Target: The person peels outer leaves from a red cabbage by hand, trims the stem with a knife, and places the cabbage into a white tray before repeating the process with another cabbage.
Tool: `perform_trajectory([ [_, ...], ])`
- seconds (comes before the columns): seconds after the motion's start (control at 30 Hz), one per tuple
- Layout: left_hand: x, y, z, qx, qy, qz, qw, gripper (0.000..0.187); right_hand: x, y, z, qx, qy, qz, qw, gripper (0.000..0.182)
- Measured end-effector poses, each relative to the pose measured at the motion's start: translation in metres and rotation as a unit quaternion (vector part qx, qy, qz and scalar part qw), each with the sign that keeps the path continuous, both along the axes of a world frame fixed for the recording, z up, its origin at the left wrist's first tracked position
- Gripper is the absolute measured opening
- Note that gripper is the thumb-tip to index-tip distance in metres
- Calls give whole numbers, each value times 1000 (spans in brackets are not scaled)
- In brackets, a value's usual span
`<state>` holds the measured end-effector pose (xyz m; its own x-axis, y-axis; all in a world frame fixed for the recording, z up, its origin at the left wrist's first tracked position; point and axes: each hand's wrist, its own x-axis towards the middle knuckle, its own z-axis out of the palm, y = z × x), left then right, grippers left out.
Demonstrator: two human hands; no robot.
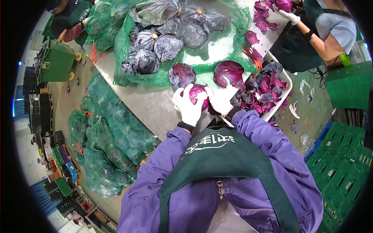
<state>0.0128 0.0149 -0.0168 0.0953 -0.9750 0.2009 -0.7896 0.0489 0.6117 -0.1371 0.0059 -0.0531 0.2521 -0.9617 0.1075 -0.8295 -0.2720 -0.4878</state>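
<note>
Purple cabbage: here it is, a small glossy head (pixel 197 93), centre of the frame, between two white gloves at the near edge of the steel table (pixel 128 104).
Left hand: gloved (pixel 189 110), curled round the left and near sides of that head, fingers closed on it, thumb across the near face.
Right hand: gloved too (pixel 220 101), close in at the head's right side, fingertips towards it; whether they press on it or grip anything else, I cannot tell.
Line between the gloves: this is the one to watch, the head tucked into the left palm, its right flank facing the right fingers; roundish, no clear long axis, and the left hand has the fuller hold.
Just beyond: two more heads, one darker (pixel 182 75) up and left of the grip, one redder (pixel 228 73) up and right, beside the near edge of the green net (pixel 155 80).
Net, upper middle: dark, leafy cabbages (pixel 168 48) bunched on the mesh.
White tub, right of the hands: its rim (pixel 289 83) curves round a heap of loose purple leaves (pixel 268 95).
Upper right: a co-worker's gloved hand (pixel 289 16) at another purple head (pixel 283 4), well apart from the central pair.
Floor, left: full net sacks (pixel 112 134); green crates (pixel 338 155) stand lower right.
</note>
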Motion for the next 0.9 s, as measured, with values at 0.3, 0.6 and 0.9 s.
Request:
perform_trajectory([
  [0.3, 71, 23, -37, 23, 287, -61, 956, 63, -19, -25, -17, 164, -58, -145, 974, 34],
  [0.6, 89, 30, -28, 127, 415, -25, 901, 70, -44, -20, 16, 135, -308, -235, 912, 57],
  [0.9, 68, 9, -19, 42, 145, -134, 979, 69, 1, -31, 63, 186, -197, 112, 956, 44],
])
